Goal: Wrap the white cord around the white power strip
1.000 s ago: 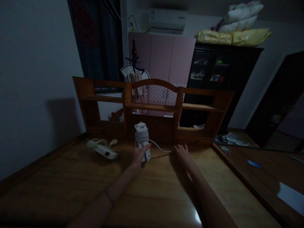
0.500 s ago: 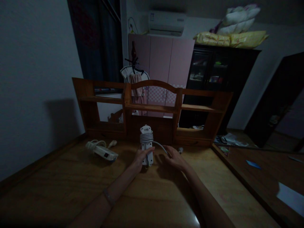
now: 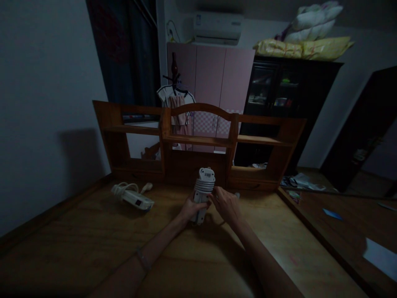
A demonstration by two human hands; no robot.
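My left hand (image 3: 190, 208) grips a white power strip (image 3: 203, 188) upright over the wooden desk (image 3: 93, 244), its cord wound round its upper half. My right hand (image 3: 227, 204) is curled against the strip's right side, fingers pinching the white cord where it leaves the coil. The cord's loose end trails down toward the desk behind my right hand; its plug (image 3: 237, 194) shows just past my knuckles.
A second white power strip (image 3: 133, 198) with coiled cord lies on the desk at left. A wooden shelf unit (image 3: 198, 140) stands along the desk's far edge. A wall runs along the left. Another dark table (image 3: 350, 231) with papers is at right.
My left hand carried the power strip to the right and turned it. My right hand left the desk surface, moved left and closed on the cord at the strip.
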